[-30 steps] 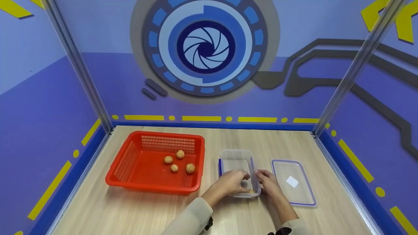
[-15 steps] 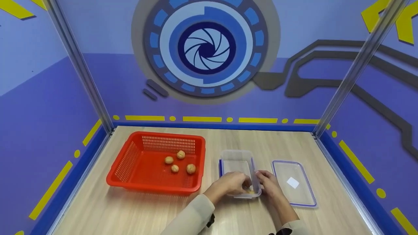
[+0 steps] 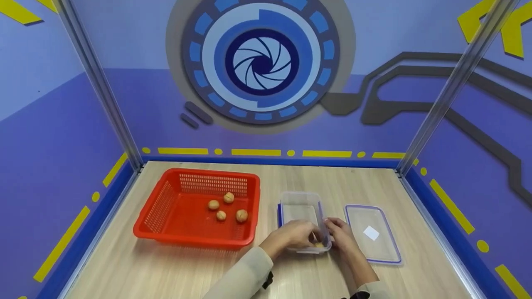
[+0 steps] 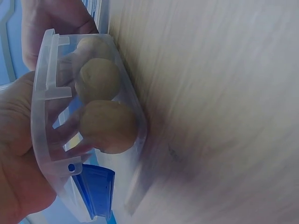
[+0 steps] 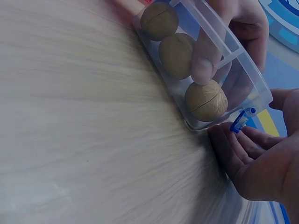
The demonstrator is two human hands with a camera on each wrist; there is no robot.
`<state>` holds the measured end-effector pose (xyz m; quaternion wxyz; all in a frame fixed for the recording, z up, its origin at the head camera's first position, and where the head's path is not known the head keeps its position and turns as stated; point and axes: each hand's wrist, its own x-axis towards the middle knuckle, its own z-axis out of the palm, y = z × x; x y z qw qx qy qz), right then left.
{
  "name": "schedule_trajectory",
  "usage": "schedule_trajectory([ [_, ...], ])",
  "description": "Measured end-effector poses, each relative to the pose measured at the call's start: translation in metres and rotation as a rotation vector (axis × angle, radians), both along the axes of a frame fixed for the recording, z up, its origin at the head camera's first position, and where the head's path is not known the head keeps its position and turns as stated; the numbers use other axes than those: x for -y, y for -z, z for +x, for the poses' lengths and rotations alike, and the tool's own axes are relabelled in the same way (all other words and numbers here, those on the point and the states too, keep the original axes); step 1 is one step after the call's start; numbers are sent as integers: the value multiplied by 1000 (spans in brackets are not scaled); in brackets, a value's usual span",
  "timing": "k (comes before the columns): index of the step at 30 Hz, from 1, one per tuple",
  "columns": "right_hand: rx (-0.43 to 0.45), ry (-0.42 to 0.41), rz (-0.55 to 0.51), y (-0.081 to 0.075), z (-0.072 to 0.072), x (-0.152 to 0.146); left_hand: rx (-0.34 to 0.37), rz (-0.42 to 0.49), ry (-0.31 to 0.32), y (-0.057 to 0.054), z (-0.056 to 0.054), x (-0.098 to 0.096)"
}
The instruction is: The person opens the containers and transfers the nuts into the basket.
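A clear plastic food container [image 3: 300, 198] with blue latches stands open on the table; a row of three walnuts along its near wall shows in the right wrist view. My left hand [image 3: 297, 233] reaches inside, thumb and fingers on the end walnut [image 5: 206, 101] at the near right corner. Another walnut [image 4: 98, 80] sits in the middle of the row, and a third walnut [image 4: 108, 126] is at the left end. Outside the right wall, my right hand [image 3: 343, 236] holds the container, thumb at the rim and fingers beside a latch [image 5: 239, 120].
A red plastic basket [image 3: 195, 238] stands at the left with several walnuts [image 3: 241, 215] in it. The container's clear lid [image 3: 380, 253], blue-edged with a white label, lies flat at the right. Walls enclose the wooden table [image 3: 166, 274] at the back and sides.
My left hand has shifted slightly toward the near right corner of the container, its fingers drawing in around the walnut there. The right hand stays at the container's right wall.
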<state>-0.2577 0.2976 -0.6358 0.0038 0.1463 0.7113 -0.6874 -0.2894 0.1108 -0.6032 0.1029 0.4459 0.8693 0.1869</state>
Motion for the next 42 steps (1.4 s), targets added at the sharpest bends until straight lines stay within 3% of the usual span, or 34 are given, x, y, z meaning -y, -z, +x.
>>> schedule_trajectory([
  [7, -6, 12, 10, 2, -1, 1, 14, 29, 22, 1, 0, 2],
  [14, -21, 3, 15, 1, 0, 0, 38, 34, 0, 0, -1, 2],
  [22, -7, -11, 22, 1, -1, 0, -89, 20, 2, -8, -2, 4],
  [30, 3, -14, 11, 0, 1, 1, -79, 96, -91, -28, 1, 17],
  [35, 6, -3, -13, 2, -1, 2, -68, 221, -93, -47, 6, 36],
  [42, 7, -9, 20, 0, 1, 2, 52, 398, -153, -66, 14, 75],
])
